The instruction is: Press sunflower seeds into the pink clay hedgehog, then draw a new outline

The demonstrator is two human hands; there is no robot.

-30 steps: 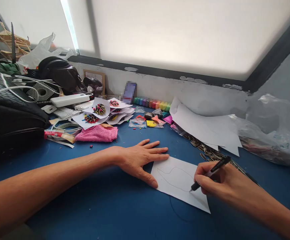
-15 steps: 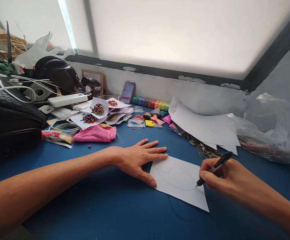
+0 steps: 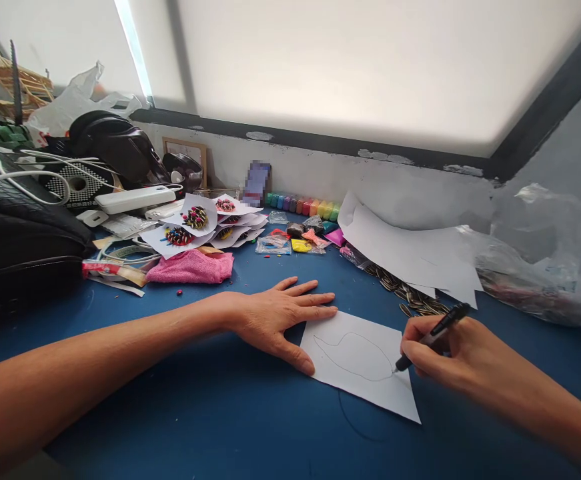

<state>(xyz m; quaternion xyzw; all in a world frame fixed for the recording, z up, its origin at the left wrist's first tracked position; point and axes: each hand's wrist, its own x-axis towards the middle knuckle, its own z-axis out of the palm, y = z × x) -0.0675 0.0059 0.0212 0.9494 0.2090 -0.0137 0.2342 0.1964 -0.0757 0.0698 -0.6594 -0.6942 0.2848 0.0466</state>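
A small white sheet of paper (image 3: pixel 340 367) lies on the blue tabletop, bearing a thin outlined shape like a leaf or a teardrop with a curved point at its left. My left hand (image 3: pixel 280 320) is spread flat, with thumb and fingertips on the sheet's left edge and the rest on the table. Pinched in my right hand (image 3: pixel 445 353) is a black pen (image 3: pixel 437 333), tilted, its tip at the right end of the outline. Some of the right hand's fingers are hidden behind the thumb and pen.
Beyond the sheet lie striped sunflower seeds (image 3: pixel 413 293), larger white sheets (image 3: pixel 410 247) and packets of coloured clay (image 3: pixel 300 245). To the left are paper pieces with seed-studded clay (image 3: pixel 180 237), a pink cloth (image 3: pixel 190 267) and a black bag (image 3: pixel 25 267). A clear plastic bag (image 3: pixel 545 267) sits right.
The pen tip and my right hand have shifted very slightly to the right, staying at the outline's right end. My left hand stays in place.
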